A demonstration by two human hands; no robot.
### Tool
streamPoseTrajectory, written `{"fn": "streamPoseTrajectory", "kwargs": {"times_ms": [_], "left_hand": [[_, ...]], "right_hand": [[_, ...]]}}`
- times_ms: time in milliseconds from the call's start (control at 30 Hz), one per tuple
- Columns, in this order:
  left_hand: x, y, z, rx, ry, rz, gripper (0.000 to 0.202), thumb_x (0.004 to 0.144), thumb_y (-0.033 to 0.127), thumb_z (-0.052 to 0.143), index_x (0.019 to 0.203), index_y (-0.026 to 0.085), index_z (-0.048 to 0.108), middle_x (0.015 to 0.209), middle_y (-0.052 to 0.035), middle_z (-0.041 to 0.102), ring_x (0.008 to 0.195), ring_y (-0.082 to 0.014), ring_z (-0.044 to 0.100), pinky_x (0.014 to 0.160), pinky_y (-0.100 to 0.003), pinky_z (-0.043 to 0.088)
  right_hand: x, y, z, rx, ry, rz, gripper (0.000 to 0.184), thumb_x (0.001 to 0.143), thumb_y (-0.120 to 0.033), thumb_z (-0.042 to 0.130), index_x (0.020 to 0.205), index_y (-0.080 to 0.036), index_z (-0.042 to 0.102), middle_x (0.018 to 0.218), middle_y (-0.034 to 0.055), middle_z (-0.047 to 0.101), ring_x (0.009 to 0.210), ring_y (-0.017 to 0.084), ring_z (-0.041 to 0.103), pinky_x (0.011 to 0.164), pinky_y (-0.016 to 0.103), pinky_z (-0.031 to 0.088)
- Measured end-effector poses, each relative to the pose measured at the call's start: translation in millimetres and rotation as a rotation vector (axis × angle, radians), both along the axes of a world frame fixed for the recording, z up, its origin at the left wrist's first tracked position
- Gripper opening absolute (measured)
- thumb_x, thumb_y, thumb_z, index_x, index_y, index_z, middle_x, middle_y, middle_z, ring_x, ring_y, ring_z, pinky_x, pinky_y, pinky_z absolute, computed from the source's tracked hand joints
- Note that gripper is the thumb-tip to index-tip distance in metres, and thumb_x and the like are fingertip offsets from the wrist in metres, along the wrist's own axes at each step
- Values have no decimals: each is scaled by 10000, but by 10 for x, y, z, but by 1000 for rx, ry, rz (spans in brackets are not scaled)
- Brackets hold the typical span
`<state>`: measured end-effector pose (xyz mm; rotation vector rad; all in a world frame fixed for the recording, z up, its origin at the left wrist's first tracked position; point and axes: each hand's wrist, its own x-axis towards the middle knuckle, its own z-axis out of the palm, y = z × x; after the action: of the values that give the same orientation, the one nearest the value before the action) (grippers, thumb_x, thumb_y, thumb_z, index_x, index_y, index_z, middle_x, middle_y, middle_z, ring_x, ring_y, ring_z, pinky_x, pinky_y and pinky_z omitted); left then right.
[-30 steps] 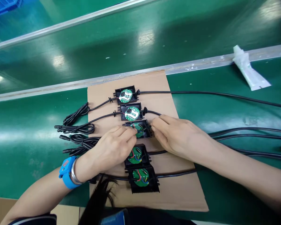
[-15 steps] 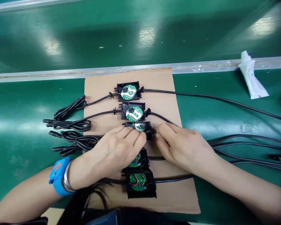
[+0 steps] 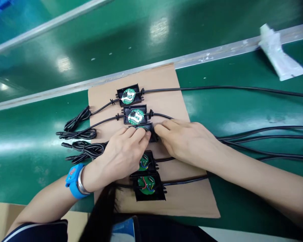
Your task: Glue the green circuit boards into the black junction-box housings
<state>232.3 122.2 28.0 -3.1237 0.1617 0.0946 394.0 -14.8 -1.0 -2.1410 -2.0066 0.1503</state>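
Note:
Several shallow black plastic cases lie in a column, each with a round green circuit board and a cable at either end. My left hand [image 3: 126, 153] is closed over the middle case [image 3: 154, 136], its fingers pressed on the case and covering most of the board inside. At that case's right end, my right hand [image 3: 187, 141] pinches the black cable; its fingertips hide the exact spot. Above are two cases whose boards [image 3: 135, 116] carry white paste. Below, partly under my left hand, sits another case [image 3: 149, 158], and nearest me a case [image 3: 138, 196] shows coloured wires.
A brown cardboard sheet [image 3: 192, 201] lies under the cases on the green table [image 3: 27, 134]. Coiled cables [image 3: 88, 149] rest at the left; long cables [image 3: 267, 129] run off to the right. A crumpled white packet [image 3: 280, 55] lies by the metal strip [image 3: 207, 55].
The view has tilted and shifted, so the table scene appears rotated. Both hands stay at the middle case, the right fingertips now closer against its right end.

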Motion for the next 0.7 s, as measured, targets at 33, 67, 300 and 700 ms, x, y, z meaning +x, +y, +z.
{"fn": "streamPoseTrajectory", "kwargs": {"times_ms": [33,67,300,700], "left_hand": [[-7,1,5,5,0,-2,476,817,64,480,1282,69,579,989,-100,628,821,-221,568,723,-364,448],[-15,1,9,6,-5,0,489,813,66,488,1295,75,573,1000,-98,633,823,-218,570,740,-366,449],[-16,-38,37,59,-8,14,541,800,68,495,1338,82,546,979,-77,632,799,-209,562,743,-369,416],[-52,-24,167,-87,-35,55,405,835,121,534,1226,97,639,977,-92,696,870,-217,630,797,-380,455]], "right_hand": [[23,-7,-13,25,22,3,203,901,-136,443,869,-170,641,846,94,656,787,210,572,573,296,316],[47,-10,-27,63,42,8,216,922,-168,449,862,-166,656,853,99,647,826,216,566,620,297,358],[97,0,-124,225,136,57,269,940,-163,449,826,-147,692,817,93,625,824,208,504,755,314,441],[218,81,-192,201,260,172,291,896,-85,453,858,-153,733,847,76,680,825,190,561,735,301,473]]}}
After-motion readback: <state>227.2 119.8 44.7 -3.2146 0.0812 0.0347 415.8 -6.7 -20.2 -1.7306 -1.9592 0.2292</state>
